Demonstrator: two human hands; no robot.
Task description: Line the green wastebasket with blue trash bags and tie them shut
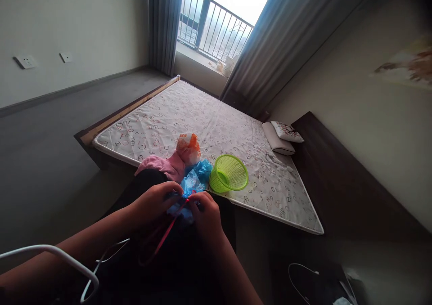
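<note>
Low in front of me, my left hand (157,200) pinches the gathered part of a thin blue plastic bag (193,182). Close beside it, the fingertips of my right hand (206,211) are closed on a red ribbon (168,231) at the same spot. One length of the ribbon hangs down over my dark clothing. Whether the ribbon is looped around the bag is too small to tell. Just beyond my hands lie a pink cloth (165,165) and an orange-and-white plastic bag (189,146). A green mesh basket (231,173) stands tilted to the right of the blue bag.
A bare mattress (209,116) with printed letters lies on a wooden bed frame (135,105). Pillows (286,132) rest by the dark headboard (337,170). A white cable (57,252) crosses the lower left. Grey curtains (165,26) flank the window.
</note>
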